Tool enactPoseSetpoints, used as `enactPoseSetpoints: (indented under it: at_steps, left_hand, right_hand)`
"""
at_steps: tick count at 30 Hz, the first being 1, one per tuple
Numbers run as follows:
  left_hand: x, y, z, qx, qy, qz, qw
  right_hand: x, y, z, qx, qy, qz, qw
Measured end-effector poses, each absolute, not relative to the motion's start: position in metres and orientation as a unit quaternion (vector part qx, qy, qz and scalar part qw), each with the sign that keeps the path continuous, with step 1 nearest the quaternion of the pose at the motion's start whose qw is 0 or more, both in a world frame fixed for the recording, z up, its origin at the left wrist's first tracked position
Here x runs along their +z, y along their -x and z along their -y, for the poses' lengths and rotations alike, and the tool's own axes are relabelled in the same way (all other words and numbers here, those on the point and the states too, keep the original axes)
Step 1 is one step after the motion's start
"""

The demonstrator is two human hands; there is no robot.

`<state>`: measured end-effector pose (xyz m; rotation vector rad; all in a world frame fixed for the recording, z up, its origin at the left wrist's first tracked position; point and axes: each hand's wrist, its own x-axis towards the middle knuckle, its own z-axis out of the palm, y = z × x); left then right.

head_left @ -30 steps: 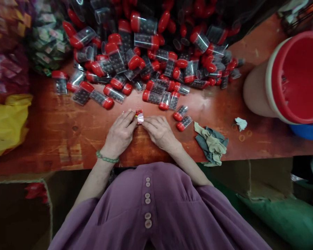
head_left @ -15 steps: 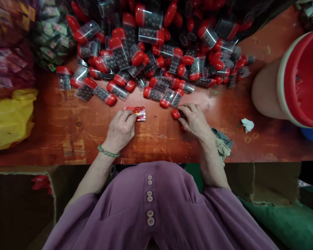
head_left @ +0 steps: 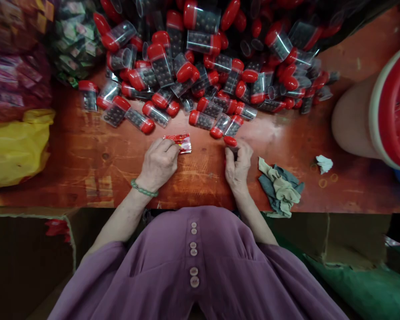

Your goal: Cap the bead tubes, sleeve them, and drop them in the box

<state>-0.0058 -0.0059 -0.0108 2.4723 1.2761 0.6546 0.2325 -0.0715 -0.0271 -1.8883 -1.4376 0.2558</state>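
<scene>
My left hand (head_left: pixel 160 162), with a green bead bracelet at the wrist, is closed on the edge of a small shiny red packet (head_left: pixel 185 142) lying on the table. My right hand (head_left: pixel 239 165) is wrapped round a small clear bottle with a red cap (head_left: pixel 230 141); the cap points away from me, and fingers cover most of the body. Beyond both hands spreads a heap of similar red-capped clear bottles (head_left: pixel 162 69) filled with dark beads. The closest of them (head_left: pixel 216 132) lies just past my right hand.
A crumpled green and grey cloth (head_left: pixel 282 189) lies at the table's front edge. Farther right are a white scrap (head_left: pixel 324 164), rubber bands (head_left: pixel 323 183) and a large red-topped bucket (head_left: pixel 356 115). A yellow bag (head_left: pixel 16 149) and bags of small packets (head_left: pixel 15 84) stand left.
My right hand has turned, bringing the bottle it holds from lying sideways to cap pointing away. The cloth now shows fully. My left hand stays on the packet; the whole view has shifted slightly.
</scene>
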Motion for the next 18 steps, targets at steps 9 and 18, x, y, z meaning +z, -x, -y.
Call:
enactPoseSetpoints:
  at_steps: [9,18]
  left_hand:
    - [-0.003,0.007,0.002,0.238,-0.854,-0.442,0.134]
    - [0.014,0.022,0.01,0.377,-0.756,-0.449,0.292]
  right_hand:
    - [-0.005,-0.19,0.06,0.134,0.662,0.599,0.43]
    - [0.024,-0.201,0.065,0.258,0.544,0.709,0.368]
